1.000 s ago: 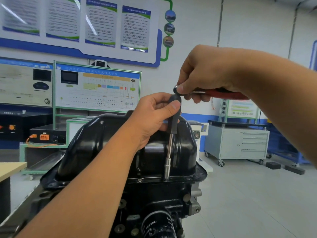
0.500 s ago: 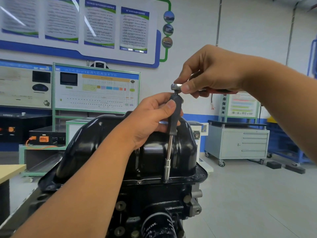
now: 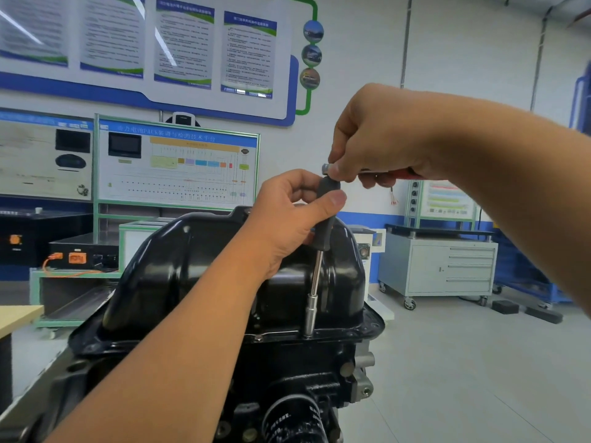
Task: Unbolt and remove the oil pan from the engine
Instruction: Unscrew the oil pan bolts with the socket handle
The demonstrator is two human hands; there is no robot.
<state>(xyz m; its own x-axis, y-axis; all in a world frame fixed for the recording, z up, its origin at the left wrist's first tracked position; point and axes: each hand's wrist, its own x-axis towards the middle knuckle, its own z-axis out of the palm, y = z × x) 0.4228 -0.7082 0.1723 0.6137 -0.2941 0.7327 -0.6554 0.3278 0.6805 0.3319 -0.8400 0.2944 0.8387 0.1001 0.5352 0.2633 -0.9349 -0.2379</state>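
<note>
A workshop with a grey floor, posters (image 3: pixel 184 43) on the white wall, and a grey cabinet (image 3: pixel 447 270) on wheels at the right. In the foreground stands the engine (image 3: pixel 287 378), underside up, with the glossy black pan (image 3: pixel 192 266) seated on top of it, its flange lying along the block's edge. A driver (image 3: pixel 319 251) stands upright just in front of the pan's right part; its chrome socket (image 3: pixel 310 318) sits on the flange at a bolt spot. The left hand (image 3: pixel 287 225) wraps the driver's dark grip, thumb pressed across the front and fingers (image 3: pixel 300 187) curled behind it. Just above, the right hand (image 3: pixel 383 145) holds a ratchet (image 3: pixel 329 168) by its red handle, fingers closed around it, thumb laid on the chrome head, which sits at the top of the driver's grip. Whether head and grip are joined cannot be told. A filter (image 3: pixel 294 420) shows at the bottom edge, below the block.
</note>
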